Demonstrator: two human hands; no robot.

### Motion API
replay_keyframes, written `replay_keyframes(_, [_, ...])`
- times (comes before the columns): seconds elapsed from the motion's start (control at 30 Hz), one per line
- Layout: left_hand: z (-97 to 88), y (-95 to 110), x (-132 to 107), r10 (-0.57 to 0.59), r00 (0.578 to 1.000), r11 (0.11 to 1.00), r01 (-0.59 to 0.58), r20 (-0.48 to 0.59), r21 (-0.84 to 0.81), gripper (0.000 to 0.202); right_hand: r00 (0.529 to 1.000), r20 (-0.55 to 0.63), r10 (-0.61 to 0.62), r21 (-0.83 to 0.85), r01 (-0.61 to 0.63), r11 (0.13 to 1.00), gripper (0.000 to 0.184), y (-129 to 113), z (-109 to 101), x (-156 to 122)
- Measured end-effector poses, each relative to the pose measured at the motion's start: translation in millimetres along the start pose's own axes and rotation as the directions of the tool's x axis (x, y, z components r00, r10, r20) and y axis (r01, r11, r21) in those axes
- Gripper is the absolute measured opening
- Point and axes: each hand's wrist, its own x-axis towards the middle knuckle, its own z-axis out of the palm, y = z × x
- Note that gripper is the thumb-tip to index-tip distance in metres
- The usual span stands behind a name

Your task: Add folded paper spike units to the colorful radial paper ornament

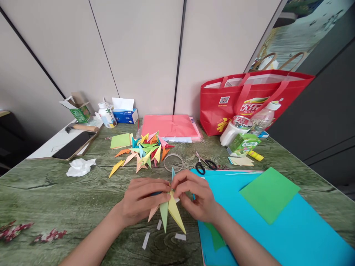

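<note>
Between my two hands is a folded paper star point(164, 216) with long points in yellow, light green, peach and blue. My left hand point(146, 197) is closed around its left side, fingers lying over the centre. My right hand point(195, 192) pinches the yellow point point(176, 214) near its base, and a bit of white shows by the fingertips. The star's middle is mostly covered by my fingers. Small white strips point(146, 240) lie on the table just below. Beyond my hands sits a heap of folded paper points point(151, 149) in many colours, beside a roll of clear tape point(173, 162).
Black-handled scissors point(203, 164) lie past my right hand. Large blue sheets point(277, 221) with a green square point(270, 195) cover the right side. A red bag point(219, 103), bottle point(263, 118) and green box point(244, 144) stand back right. A phone point(74, 146), hammer point(83, 128) and crumpled tissue point(80, 167) lie left.
</note>
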Motion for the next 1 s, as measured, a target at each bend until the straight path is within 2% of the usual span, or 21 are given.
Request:
replay_keyframes(0.17, [-1.3,-1.1,1.4,-0.010,1.000,1.000,0.009,-0.015,-0.013,0.018,1.000,-0.013,0.009,0.009,-0.009,1.000,0.020,1.7,-1.1,-0.9])
replay_keyframes(0.3, [-1.9,0.3,6.1,-0.033,0.996,0.997,0.027,-0.080,-0.072,0.014,0.999,0.011,-0.036,-0.025,0.036,0.999,0.020,2.3,-2.6,-1.6])
replay_keyframes(0.5, [-1.3,2.0,9.5,-0.057,0.995,0.992,0.048,-0.078,-0.115,0.014,0.994,0.022,-0.106,-0.090,0.108,0.990,0.014,0.3,-2.7,-0.4])
replay_keyframes(0.7, [1.0,1.2,6.1,-0.085,0.992,0.987,0.071,-0.097,-0.141,0.014,0.987,-0.005,-0.161,-0.141,0.159,0.977,0.019,-0.8,-0.6,-2.5])
replay_keyframes(0.83, [1.1,1.1,4.5,-0.050,0.995,0.995,0.043,-0.087,-0.087,0.015,0.989,-0.019,-0.146,-0.157,0.141,0.977,0.019,-1.4,0.0,-2.4])
replay_keyframes(1.0, [1.8,0.1,2.8,-0.038,0.994,0.998,0.034,-0.103,-0.048,0.016,0.998,-0.019,-0.058,-0.075,0.056,0.996,0.019,-1.3,2.1,-2.4])
